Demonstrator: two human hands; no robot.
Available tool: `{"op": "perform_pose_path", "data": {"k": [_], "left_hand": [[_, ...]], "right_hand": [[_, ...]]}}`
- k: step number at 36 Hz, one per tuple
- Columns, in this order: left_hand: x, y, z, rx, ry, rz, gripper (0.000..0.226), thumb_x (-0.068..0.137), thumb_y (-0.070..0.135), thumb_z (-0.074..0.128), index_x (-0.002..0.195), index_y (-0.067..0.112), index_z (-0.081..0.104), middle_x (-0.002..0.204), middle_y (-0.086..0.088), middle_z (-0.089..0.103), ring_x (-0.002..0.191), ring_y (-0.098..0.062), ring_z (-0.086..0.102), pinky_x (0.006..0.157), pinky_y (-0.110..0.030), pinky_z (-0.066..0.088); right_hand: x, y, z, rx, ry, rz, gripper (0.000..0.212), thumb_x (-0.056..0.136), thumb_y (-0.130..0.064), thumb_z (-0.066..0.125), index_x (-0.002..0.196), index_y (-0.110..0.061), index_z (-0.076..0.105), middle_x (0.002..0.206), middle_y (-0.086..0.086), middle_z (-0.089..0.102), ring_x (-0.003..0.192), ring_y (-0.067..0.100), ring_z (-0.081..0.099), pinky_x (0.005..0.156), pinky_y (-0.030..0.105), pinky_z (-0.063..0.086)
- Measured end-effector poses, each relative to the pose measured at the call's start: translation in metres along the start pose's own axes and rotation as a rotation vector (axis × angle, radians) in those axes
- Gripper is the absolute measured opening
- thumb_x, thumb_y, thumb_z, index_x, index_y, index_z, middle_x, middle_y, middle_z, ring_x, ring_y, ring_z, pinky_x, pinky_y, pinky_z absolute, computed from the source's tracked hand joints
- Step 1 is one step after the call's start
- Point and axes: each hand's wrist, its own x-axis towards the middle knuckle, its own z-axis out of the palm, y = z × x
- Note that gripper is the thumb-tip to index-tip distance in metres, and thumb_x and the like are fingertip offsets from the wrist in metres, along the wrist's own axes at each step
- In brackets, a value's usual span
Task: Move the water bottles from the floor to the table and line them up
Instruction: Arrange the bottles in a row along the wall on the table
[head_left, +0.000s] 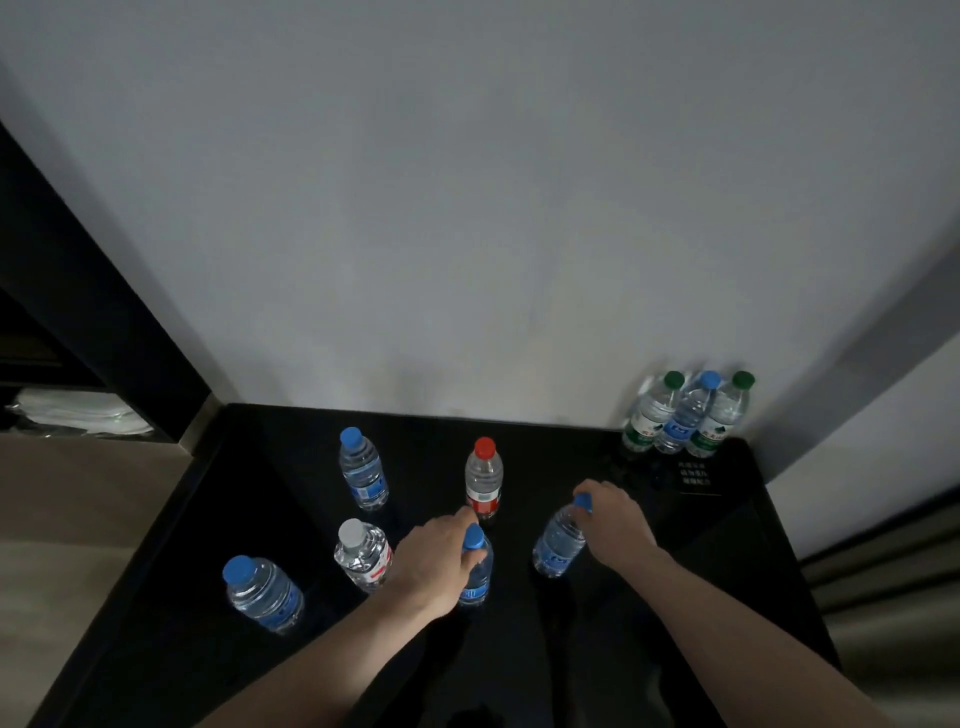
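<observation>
Head view is looking down on a black table (727, 597) that is filling the lower centre of the frame, with two bare forearms reaching in from the bottom edge.

Nearest, at lower left, a blue-capped water bottle (264, 594) is standing upright on the table, apart from the others. Just right of it and slightly farther, a white-capped bottle with a red-and-white label (363, 555) is standing upright.

At lower centre, the left hand (436, 561) is gripping a small blue-capped bottle (477, 569) around its neck and shoulder, fingers and thumb curling around it just under the cap. This bottle is standing upright on the table.

To the right, the right hand (615, 522) is holding a second blue-capped bottle (560, 540) at its cap, fingers closing over the top. This bottle is tilting, with its cap leaning toward the upper right and its base resting toward the lower left; whether the base is touching the table cannot be told.

Farther back, a red-capped bottle with a red label (484, 480) is standing upright just beyond the left hand. To its left, well apart, another blue-capped bottle (363, 470) is standing upright.

At the far right corner of the table, three bottles are standing side by side and touching, against the grey wall (467, 208): a green-capped bottle (649, 413), a blue-capped one (685, 415) and another green-capped bottle (722, 418). A small card with white text (693, 474) is lying in front of them.
</observation>
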Motion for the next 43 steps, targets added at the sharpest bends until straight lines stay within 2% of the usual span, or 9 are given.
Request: {"op": "perform_pose_path", "data": {"k": [3, 11, 16, 20, 24, 29, 35, 40, 43], "left_hand": [[0.011, 0.010, -0.002, -0.017, -0.002, 0.036, 0.027, 0.096, 0.041, 0.061, 0.119, 0.037, 0.048, 0.098, 0.012, 0.065, 0.087, -0.007, 0.065, 0.072, -0.024, 0.050], [0.053, 0.056, -0.014, -0.076, 0.031, 0.111, 0.019, 0.096, 0.042, 0.062, 0.111, 0.035, 0.053, 0.098, 0.014, 0.062, 0.081, -0.003, 0.063, 0.070, -0.021, 0.052], [0.087, 0.084, -0.024, -0.025, 0.039, 0.139, 0.016, 0.097, 0.041, 0.060, 0.107, 0.033, 0.050, 0.081, 0.013, 0.058, 0.073, -0.003, 0.059, 0.074, -0.028, 0.051], [0.114, 0.098, -0.027, 0.005, 0.018, 0.103, 0.018, 0.097, 0.041, 0.061, 0.108, 0.033, 0.049, 0.094, 0.009, 0.066, 0.082, -0.011, 0.066, 0.079, -0.039, 0.059], [0.137, 0.105, -0.027, -0.001, -0.001, 0.081, 0.029, 0.095, 0.036, 0.066, 0.118, 0.031, 0.050, 0.106, 0.006, 0.065, 0.091, -0.012, 0.065, 0.080, -0.033, 0.058], [0.156, 0.107, -0.024, 0.008, 0.015, 0.070, 0.023, 0.095, 0.033, 0.065, 0.111, 0.029, 0.049, 0.098, 0.006, 0.062, 0.081, -0.009, 0.057, 0.070, -0.025, 0.050], [0.162, 0.107, -0.015, 0.012, -0.040, 0.012, 0.026, 0.094, 0.030, 0.065, 0.116, 0.030, 0.051, 0.106, 0.004, 0.063, 0.089, -0.012, 0.063, 0.079, -0.030, 0.056], [0.156, 0.102, -0.006, 0.051, -0.109, -0.012, 0.031, 0.091, 0.025, 0.068, 0.118, 0.031, 0.053, 0.110, 0.003, 0.065, 0.093, -0.014, 0.064, 0.082, -0.032, 0.057], [0.151, 0.102, 0.000, 0.071, -0.135, -0.022, 0.037, 0.089, 0.022, 0.071, 0.122, 0.031, 0.054, 0.114, 0.002, 0.065, 0.098, -0.016, 0.066, 0.083, -0.033, 0.057]], "right_hand": [[0.008, 0.005, -0.018, -0.010, 0.032, -0.034, 0.021, 0.098, -0.038, 0.058, 0.112, -0.023, 0.060, 0.102, -0.004, 0.054, 0.088, 0.013, 0.054, 0.073, 0.026, 0.044], [0.034, 0.024, -0.058, -0.037, 0.083, -0.121, 0.020, 0.096, -0.040, 0.058, 0.106, -0.022, 0.060, 0.098, -0.004, 0.054, 0.085, 0.016, 0.053, 0.072, 0.030, 0.040], [0.053, 0.039, -0.073, -0.026, 0.116, -0.144, 0.020, 0.096, -0.038, 0.060, 0.107, -0.021, 0.060, 0.101, -0.004, 0.054, 0.088, 0.014, 0.052, 0.076, 0.029, 0.039], [0.066, 0.052, -0.078, -0.024, 0.114, -0.153, 0.020, 0.095, -0.035, 0.062, 0.107, -0.019, 0.061, 0.100, -0.005, 0.049, 0.087, 0.013, 0.049, 0.077, 0.026, 0.035], [0.077, 0.062, -0.079, -0.021, 0.084, -0.146, 0.019, 0.095, -0.033, 0.061, 0.107, -0.018, 0.060, 0.103, -0.003, 0.052, 0.093, 0.017, 0.054, 0.079, 0.028, 0.040], [0.083, 0.071, -0.074, -0.014, 0.021, -0.147, 0.020, 0.094, -0.027, 0.064, 0.112, -0.019, 0.060, 0.110, 0.000, 0.054, 0.096, 0.018, 0.056, 0.086, 0.031, 0.046], [0.075, 0.074, -0.057, 0.024, -0.059, -0.129, 0.028, 0.091, -0.027, 0.068, 0.117, -0.025, 0.057, 0.112, -0.006, 0.051, 0.101, 0.016, 0.058, 0.090, 0.030, 0.048], [0.058, 0.072, -0.044, 0.050, -0.163, -0.102, 0.052, 0.092, -0.028, 0.067, 0.137, -0.029, 0.041, 0.129, -0.004, 0.054, 0.114, 0.014, 0.055, 0.095, 0.026, 0.046], [0.047, 0.067, -0.038, 0.078, -0.202, -0.085, 0.065, 0.088, -0.028, 0.070, 0.142, -0.029, 0.035, 0.123, -0.002, 0.059, 0.108, 0.013, 0.058, 0.091, 0.026, 0.050]]}}
